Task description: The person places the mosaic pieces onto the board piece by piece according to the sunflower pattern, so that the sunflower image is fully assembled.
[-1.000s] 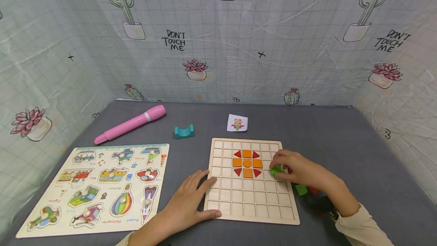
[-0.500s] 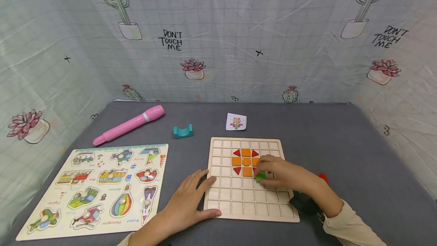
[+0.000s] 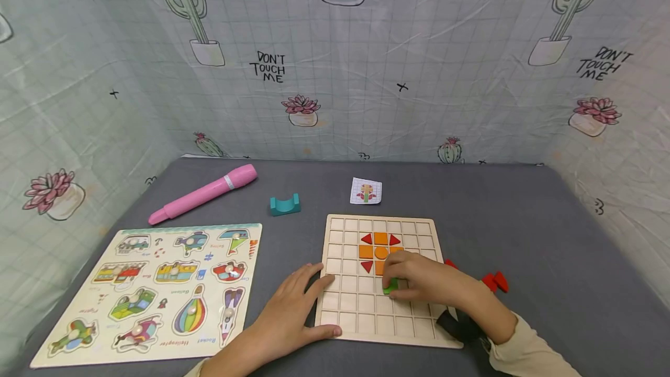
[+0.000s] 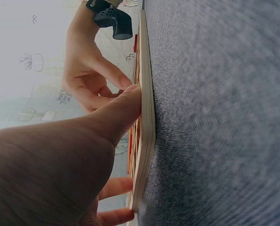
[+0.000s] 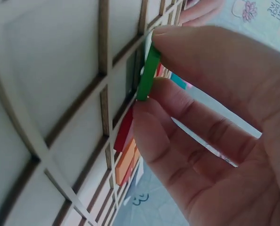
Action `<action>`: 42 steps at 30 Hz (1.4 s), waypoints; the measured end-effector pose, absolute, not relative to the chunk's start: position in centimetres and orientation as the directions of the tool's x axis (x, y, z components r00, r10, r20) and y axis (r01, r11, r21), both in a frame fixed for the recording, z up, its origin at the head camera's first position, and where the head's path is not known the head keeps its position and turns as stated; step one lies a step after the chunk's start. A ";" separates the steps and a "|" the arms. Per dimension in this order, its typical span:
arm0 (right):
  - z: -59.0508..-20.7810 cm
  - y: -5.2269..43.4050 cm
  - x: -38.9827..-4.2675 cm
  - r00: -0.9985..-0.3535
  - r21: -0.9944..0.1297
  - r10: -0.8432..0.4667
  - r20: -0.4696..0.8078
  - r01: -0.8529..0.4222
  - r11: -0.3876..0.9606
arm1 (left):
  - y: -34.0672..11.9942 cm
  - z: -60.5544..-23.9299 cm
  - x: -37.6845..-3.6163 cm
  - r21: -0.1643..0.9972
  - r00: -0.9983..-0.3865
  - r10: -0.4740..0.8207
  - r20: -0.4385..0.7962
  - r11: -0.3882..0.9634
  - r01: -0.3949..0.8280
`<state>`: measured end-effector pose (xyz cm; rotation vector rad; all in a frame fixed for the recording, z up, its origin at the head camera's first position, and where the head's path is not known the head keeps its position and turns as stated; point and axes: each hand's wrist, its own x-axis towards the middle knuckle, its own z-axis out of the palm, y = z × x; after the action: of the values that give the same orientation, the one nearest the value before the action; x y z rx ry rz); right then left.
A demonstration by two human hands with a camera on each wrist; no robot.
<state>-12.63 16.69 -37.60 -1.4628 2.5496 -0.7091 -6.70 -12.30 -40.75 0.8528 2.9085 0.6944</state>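
My right hand (image 3: 424, 279) pinches a green square block (image 5: 149, 73) between thumb and fingertips. The block is tilted close over a cell of the wooden grid board (image 3: 345, 317), just nearer me than the orange and red pattern. That pattern has an orange round piece (image 3: 381, 252) at its centre, orange squares (image 3: 380, 238) around it and red triangles (image 3: 367, 267) at its corners; the right hand hides part of it. My left hand (image 3: 290, 310) rests at the board's left edge with fingers spread. Its thumb (image 4: 123, 106) touches the board's rim in the left wrist view.
Loose red pieces (image 3: 494, 281) lie right of the board, partly behind the right forearm. A small pattern card (image 3: 366, 191) sits beyond it. To the left are a teal arch-shaped block (image 3: 285, 206), a pink marker-shaped object (image 3: 204, 194) and a vehicle puzzle board (image 3: 211, 307).
My right hand has carried the green block from the board's right edge leftward and nearer me, to below the orange pattern. The left hand has stayed at the board's edge.
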 end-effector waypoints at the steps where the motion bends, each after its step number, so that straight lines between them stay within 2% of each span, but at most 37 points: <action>1: -37.6 16.7 -12.6 -0.534 -0.460 -0.837 0.118 -0.776 0.431 | -12.3 -40.8 -6.7 0.424 -0.849 0.519 0.096 0.751 0.507; 13: -38.2 16.1 -12.5 -0.563 -0.486 -0.818 0.115 -0.751 0.448 | -12.5 -41.2 -6.7 0.415 -0.845 0.522 0.118 0.747 0.519; 21: -38.0 15.8 -12.3 -0.590 -0.484 -0.803 0.077 -0.727 0.487 | -12.4 -41.1 -6.8 0.428 -0.850 0.521 0.079 0.752 0.501; 34: -37.5 18.1 -12.6 -0.550 -0.492 -0.821 0.152 -0.762 0.420 | -12.5 -41.1 -6.7 0.452 -0.847 0.524 0.093 0.735 0.505; 42: -37.0 21.0 -12.6 -0.610 -0.527 -0.783 0.124 -0.709 0.469 | -12.5 -41.1 -6.8 0.450 -0.841 0.531 0.100 0.730 0.514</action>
<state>-12.60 20.98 -37.04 -1.3153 2.5738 -0.8256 -6.79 -12.45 -41.06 0.8732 2.8891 0.7347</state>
